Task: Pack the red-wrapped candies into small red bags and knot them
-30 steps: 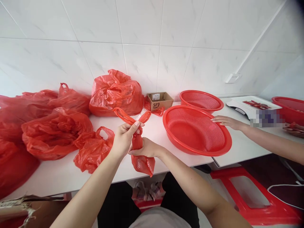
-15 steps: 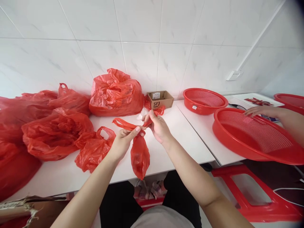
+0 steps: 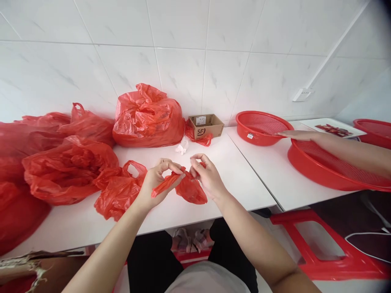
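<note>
Over the front of the white table (image 3: 238, 179), a small red plastic bag (image 3: 192, 191) is gripped at its twisted top by both hands. My left hand (image 3: 160, 177) pinches one end of it, and a flap sticks out toward me. The fingers of my right hand (image 3: 205, 173) are closed on the other side of the neck. The bag's rounded lower part lies tilted to the right between the hands; what is in it cannot be made out. Left of my left hand sits a loose red bag (image 3: 122, 193) with a handle loop.
A large full red bag (image 3: 148, 118), an open red bag (image 3: 71, 171) and a cardboard box (image 3: 207, 127) stand on the table. To the right are red perforated baskets (image 3: 262, 122), with another person's arm (image 3: 342, 147) reaching across. A red stool (image 3: 324, 244) stands below.
Both hands have come down and toward each other's level, and the small bag has swung from hanging straight to lying right. The other person's hand has reached left to the farther basket; the nearer basket has shifted.
</note>
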Available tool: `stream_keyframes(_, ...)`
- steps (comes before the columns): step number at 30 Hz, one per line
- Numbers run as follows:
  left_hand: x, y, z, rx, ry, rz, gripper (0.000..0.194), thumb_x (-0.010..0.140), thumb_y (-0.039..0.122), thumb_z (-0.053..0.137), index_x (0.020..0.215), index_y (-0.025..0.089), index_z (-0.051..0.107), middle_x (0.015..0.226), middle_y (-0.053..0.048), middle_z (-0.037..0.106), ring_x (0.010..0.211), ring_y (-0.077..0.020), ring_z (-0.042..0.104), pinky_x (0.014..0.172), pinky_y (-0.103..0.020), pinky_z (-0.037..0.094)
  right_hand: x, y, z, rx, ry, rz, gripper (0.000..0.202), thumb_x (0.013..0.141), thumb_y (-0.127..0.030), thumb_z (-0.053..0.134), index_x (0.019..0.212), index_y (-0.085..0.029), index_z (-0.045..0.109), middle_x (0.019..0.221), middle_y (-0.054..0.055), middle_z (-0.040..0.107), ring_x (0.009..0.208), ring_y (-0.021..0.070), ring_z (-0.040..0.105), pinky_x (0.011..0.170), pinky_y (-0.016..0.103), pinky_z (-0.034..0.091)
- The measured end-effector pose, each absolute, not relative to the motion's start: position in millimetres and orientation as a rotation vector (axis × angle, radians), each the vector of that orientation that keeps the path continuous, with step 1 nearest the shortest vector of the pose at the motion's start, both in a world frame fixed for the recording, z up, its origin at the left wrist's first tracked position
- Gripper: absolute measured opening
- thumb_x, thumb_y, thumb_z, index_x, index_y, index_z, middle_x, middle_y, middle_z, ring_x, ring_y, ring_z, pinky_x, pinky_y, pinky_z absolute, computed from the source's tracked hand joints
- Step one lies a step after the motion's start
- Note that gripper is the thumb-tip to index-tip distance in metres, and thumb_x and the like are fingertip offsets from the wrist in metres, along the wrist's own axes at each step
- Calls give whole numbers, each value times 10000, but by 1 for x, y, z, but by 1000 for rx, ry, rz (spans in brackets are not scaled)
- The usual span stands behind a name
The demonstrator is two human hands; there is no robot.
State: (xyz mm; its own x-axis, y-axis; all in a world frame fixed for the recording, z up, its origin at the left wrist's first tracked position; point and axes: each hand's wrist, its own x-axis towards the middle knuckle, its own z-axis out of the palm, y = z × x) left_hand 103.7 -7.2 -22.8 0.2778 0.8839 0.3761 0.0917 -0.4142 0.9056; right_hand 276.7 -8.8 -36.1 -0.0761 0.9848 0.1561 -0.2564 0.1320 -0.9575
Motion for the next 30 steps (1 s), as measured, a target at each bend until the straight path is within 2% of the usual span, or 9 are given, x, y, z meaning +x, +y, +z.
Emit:
stream_keyframes(2,102,-7,-25,1758,854,1195,52,812,215,695,806,206,644,952,-46,629,979,-185,606,897,-331,479,283,-7,-37,-918,-1386,1171,270,844,-422,662,1028,-231,611,829,-9,617,780,136,579,753,293,469)
stream_keyframes(5,103,-7,-26,1710,813,1186,78,829,192,662,805,203,589,948,-33,612,890,-152,607,808,-295,497,290,-6,-36,-869,-1607,1127,206,852,-346,643,1006,-211,656,1062,39,641,896,145,591,802,297,454)
stream_keyframes(10,114,-9,-23,1589,789,1197,173,809,138,635,820,223,484,856,20,576,744,-101,562,681,-233,471,287,-6,-36,-833,-1626,1136,57,793,-229,628,834,-195,606,808,-21,606,751,122,542,753,282,413)
stream_keyframes(13,120,-9,-27,1610,899,1386,225,761,104,629,845,239,470,806,40,579,748,-113,587,735,-261,487,278,-9,-33,-883,-1614,1017,43,752,-168,581,741,-202,558,729,-37,567,704,119,508,723,275,403)
stream_keyframes(16,123,-9,-35,1750,1116,1681,211,733,138,663,840,239,512,814,27,620,836,-156,644,852,-327,495,268,-15,-28,-921,-1624,844,67,733,-146,543,731,-212,534,730,-29,572,686,124,512,696,271,424)
stream_keyframes(19,124,-11,-38,1791,1121,1811,188,774,183,673,896,233,538,900,-14,659,934,-193,665,871,-357,518,263,-21,-23,-917,-1679,713,68,752,-152,536,737,-218,527,762,-17,587,706,129,537,714,274,448)
stream_keyframes(23,122,-13,-31,1750,1003,1778,217,825,165,666,990,228,539,906,-10,675,840,-152,677,781,-295,540,265,-20,-20,-854,-1591,940,36,821,-242,571,800,-212,569,804,-4,618,767,140,582,762,290,473)
stream_keyframes(26,117,-12,-27,1870,957,1720,220,831,140,661,1006,231,564,902,-4,680,829,-138,671,778,-273,529,271,-16,-18,-783,-1451,1168,151,833,-341,619,890,-204,598,842,8,642,782,143,606,746,293,488)
stream_keyframes(30,108,-11,-26,2024,995,1588,213,836,141,638,1022,244,615,966,-17,683,902,-157,663,839,-292,516,278,-14,-11,-892,-1589,1070,85,798,-260,621,854,-196,614,807,-2,641,743,131,588,714,280,468)
